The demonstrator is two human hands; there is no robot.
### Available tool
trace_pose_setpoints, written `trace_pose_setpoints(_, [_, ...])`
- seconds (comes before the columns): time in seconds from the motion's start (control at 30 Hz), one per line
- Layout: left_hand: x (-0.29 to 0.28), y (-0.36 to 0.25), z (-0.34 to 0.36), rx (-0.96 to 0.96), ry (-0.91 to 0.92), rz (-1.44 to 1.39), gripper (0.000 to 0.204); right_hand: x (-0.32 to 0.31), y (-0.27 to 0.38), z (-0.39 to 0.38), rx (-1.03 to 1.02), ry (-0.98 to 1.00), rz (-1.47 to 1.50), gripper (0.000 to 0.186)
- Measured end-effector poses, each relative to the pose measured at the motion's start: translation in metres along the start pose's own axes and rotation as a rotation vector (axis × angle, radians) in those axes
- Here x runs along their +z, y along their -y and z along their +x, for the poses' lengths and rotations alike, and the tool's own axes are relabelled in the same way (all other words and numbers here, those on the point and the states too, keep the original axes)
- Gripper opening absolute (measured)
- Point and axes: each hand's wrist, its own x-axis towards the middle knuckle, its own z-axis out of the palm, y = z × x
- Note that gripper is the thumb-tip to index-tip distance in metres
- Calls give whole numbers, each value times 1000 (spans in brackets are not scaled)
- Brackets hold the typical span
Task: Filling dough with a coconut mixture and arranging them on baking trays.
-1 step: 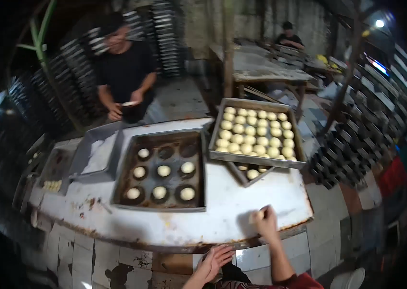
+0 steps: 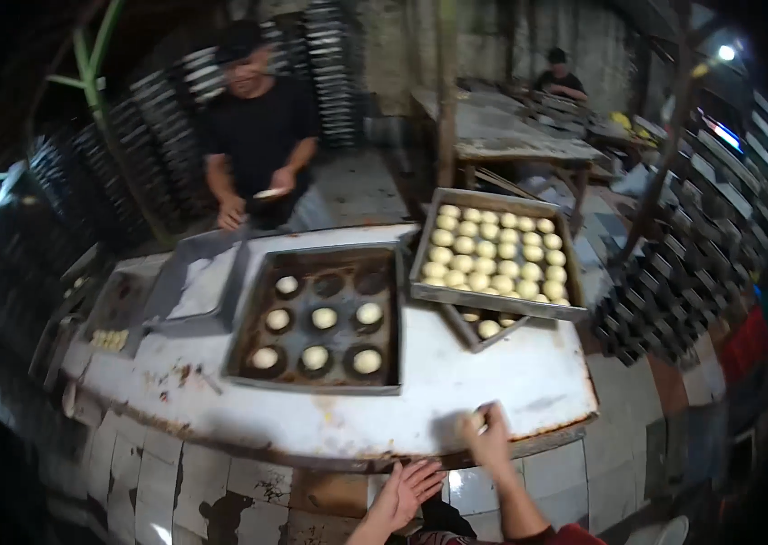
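My right hand (image 2: 487, 436) is curled round a pale dough ball (image 2: 473, 421) just above the white tabletop (image 2: 438, 386), near its front edge. Off the table's front edge, my left hand (image 2: 411, 489) has its fingers spread and nothing in them. A dark, stained metal tray (image 2: 311, 389) with round wells lies mid-table; several of its wells hold a dough ball (image 2: 324, 318). To the right, a deep metal tray (image 2: 496, 302) full of rows of yellowish dough balls (image 2: 484, 250) rests on a smaller tray (image 2: 475, 338), which also holds dough balls.
A grey bin (image 2: 229, 272) with white stuff in it stands at the table's left, beside a tray (image 2: 116, 313) with small dough pieces. Across the table stands a person (image 2: 261, 136); another sits far back. Dark tins (image 2: 665, 282) are stacked on the right.
The view has shifted a little, moving the table and trays rightward in the picture. My right hand has moved slightly left and down. My left hand's fingers are spread wider.
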Motion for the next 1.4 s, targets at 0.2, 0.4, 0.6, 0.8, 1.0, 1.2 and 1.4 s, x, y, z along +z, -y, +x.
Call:
trace_pose_setpoints(0.2, [-176, 19, -147, 156, 185, -625, 37, 110, 60, -209, -381, 988, 72, 23])
trace_pose_setpoints(0.4, [-180, 40, -271, 923, -1136, 618, 30, 226, 115, -332, -61, 803, 362, 38])
trace_pose_setpoints(0.6, [-226, -31, -308, 930, -403, -539, 39, 355, 89, -291, 345, 1401, 272, 37])
trace_pose_setpoints(0.8, [-331, -40, -278, 600, -812, 309, 23, 435, 145, -114, -706, 522, -119, 25])
trace_pose_setpoints(1.0, [-254, -160, -237, 522, -571, -324, 23, 539, 150, -47, -730, 524, -953, 26])
trace_pose_setpoints(1.2, [-259, -301, -191, 739, -713, 207, 24, 531, 162, -46, -546, 563, -701, 22])
trace_pose_setpoints(1.4, [-264, -387, -129, 336, -78, 36, 31, 574, 257, -30, -653, 589, -341, 9])
